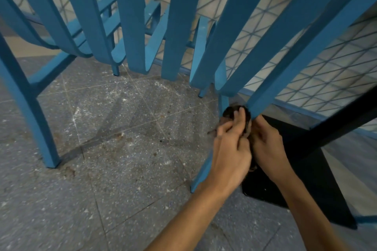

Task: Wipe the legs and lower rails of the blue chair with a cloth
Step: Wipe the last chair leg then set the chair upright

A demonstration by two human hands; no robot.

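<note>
1. Grey speckled stone floor [122,149]: supports the blue-painted slatted wooden chair [130,16].
2. Chair's near right leg [263,102]: task location.
3. Left hand [230,149] and right hand [267,144]: fingers curled, gripping the dark crumpled cloth [229,111] against that leg.

A slender left forearm [183,216] and right forearm [310,210], both bare to the frame's lower edge, end in a bare left hand [230,153] and right hand [269,146].
</note>
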